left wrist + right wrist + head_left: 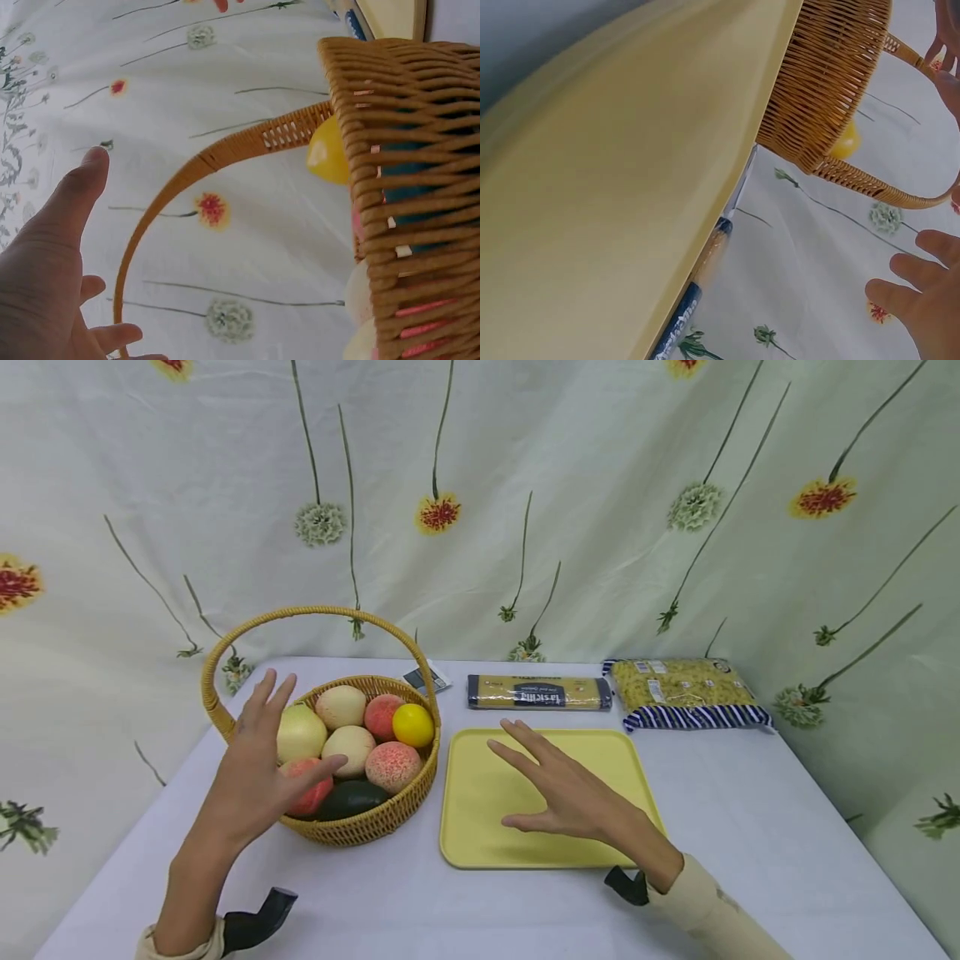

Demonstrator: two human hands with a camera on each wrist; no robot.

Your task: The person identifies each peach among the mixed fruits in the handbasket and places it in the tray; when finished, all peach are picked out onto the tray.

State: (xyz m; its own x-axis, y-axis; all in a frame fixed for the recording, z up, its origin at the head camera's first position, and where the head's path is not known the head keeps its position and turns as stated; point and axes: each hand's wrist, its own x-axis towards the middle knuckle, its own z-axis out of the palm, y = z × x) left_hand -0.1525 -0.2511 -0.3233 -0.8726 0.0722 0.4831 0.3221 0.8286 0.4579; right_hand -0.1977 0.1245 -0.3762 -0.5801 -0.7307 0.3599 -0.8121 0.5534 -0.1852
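Observation:
My left hand [258, 764] is held up in front of the wicker basket [360, 835], fingers spread and grasping nothing. Inside the basket lie round fruits in cream, pink and red, a yellow lemon-like fruit [413, 725], a pale green one [301, 732] and a dark green, smooth oval one [351, 800]. The basket's tall handle [322, 610] arches above them. My right hand [566, 789] hovers over the yellow tray [480, 852], its fingers stretched apart and holding nothing. In the left wrist view the thumb [79, 187] points up, apart from the basket.
Behind the tray lies a long pack of pasta [538, 692]. A bag of short pasta [682, 689] with striped ends sits at the back right. A small card [429, 677] is behind the basket. Flowered cloth [480, 510] hangs at the white table's [750, 827] back.

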